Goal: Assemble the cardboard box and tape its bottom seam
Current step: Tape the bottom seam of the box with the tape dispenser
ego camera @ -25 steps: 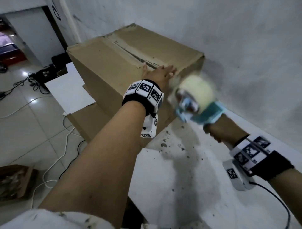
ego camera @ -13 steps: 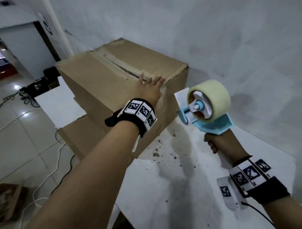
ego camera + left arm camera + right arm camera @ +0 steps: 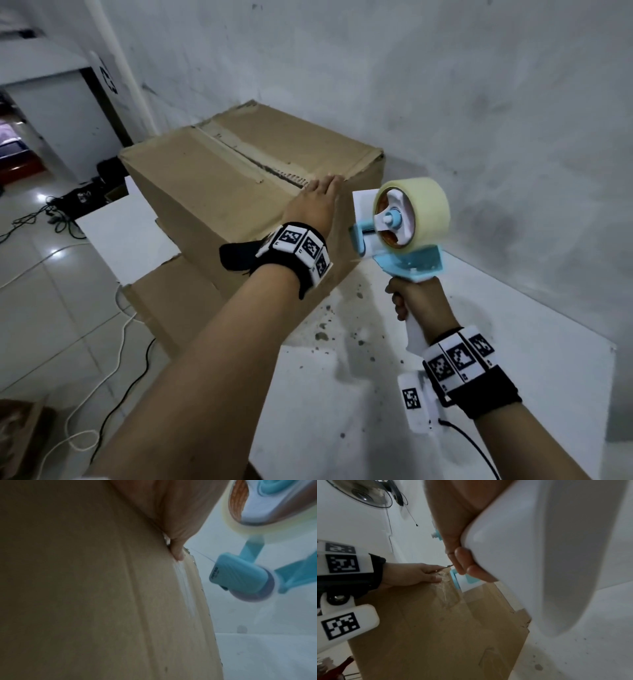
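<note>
Since a second ago, the tape gun [image 3: 399, 236] has swung upright beside the box [image 3: 219, 192]. Right hand [image 3: 419, 303] wraps its handle; left hand [image 3: 313, 205] lies flat on the box edge, above the stained desk [image 3: 359, 394].

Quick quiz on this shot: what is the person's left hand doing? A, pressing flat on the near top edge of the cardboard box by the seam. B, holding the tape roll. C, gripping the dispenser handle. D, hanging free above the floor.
A: the left hand lies with straight fingers on the cardboard box, while the right hand grips the tape dispenser.
</note>
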A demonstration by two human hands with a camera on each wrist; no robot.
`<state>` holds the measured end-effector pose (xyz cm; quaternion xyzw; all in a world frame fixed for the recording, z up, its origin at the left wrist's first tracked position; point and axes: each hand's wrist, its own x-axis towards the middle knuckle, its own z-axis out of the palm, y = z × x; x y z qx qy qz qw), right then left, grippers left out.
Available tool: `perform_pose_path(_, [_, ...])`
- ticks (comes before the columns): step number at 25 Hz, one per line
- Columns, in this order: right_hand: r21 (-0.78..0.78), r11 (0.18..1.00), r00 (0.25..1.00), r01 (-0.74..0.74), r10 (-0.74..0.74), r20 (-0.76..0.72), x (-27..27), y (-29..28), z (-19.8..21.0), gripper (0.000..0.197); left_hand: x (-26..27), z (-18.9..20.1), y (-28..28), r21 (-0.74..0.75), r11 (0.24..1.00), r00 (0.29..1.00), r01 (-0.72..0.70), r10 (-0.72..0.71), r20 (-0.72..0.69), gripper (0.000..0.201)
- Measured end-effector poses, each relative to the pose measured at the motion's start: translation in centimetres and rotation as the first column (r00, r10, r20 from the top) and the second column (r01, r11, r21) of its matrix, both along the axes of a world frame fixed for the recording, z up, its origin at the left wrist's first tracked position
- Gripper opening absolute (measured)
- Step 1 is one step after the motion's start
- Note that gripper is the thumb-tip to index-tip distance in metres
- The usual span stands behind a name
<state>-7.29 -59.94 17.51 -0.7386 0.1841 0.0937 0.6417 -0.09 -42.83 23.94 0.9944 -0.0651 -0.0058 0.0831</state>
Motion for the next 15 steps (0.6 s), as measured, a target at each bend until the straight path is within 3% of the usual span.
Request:
perform_pose_path(3, [0.08, 0.996, 0.999, -0.044, 0.042, 0.028, -0.7, 0.2, 0.9, 0.029, -0.2, 1.6, 0.6, -0.16, 0.987, 0.992, 0.012, -0.032, -0.123, 0.051])
perform_pose_path(5, [0.147, 0.987, 0.996, -0.068, 0.059, 0.068, -1.4, 0.0, 2.3, 0.032, -1.0, 2.2, 0.9, -0.426, 0.904, 0.991, -0.03, -0.029, -0.132, 0.046])
perform_pose_path(8, [0.196, 0.975, 0.987, -0.101, 0.073, 0.146, -2.4, -0.3, 5.2, 0.035, -3.1, 3.0, 0.5, -0.835, 0.545, 0.995, -0.069, -0.018, -0.094, 0.041])
perform_pose_path(9, [0.189, 0.975, 0.981, -0.112, 0.078, 0.178, -2.8, -0.1, 6.1, 0.034, -3.8, 3.2, 0.3, -0.894, 0.435, 0.989, -0.107, -0.041, -0.139, 0.043])
perform_pose_path(11, [0.175, 0.979, 0.969, -0.11, 0.066, 0.239, -3.8, 0.4, 7.6, 0.035, -5.3, 4.0, 0.4, -0.924, 0.291, 0.953, -0.246, -0.102, -0.286, 0.055])
perform_pose_path(13, [0.145, 0.982, 0.957, -0.118, 0.073, 0.281, -4.8, 1.3, 8.7, 0.034, -6.3, 4.4, 1.3, -0.896, 0.246, 0.895, -0.369, -0.167, -0.415, 0.067])
perform_pose_path(15, [0.135, 0.982, 0.944, -0.13, 0.081, 0.32, -5.9, 2.6, 9.7, 0.034, -7.4, 4.8, 2.8, -0.856, 0.302, 0.826, -0.42, -0.262, -0.498, 0.065])
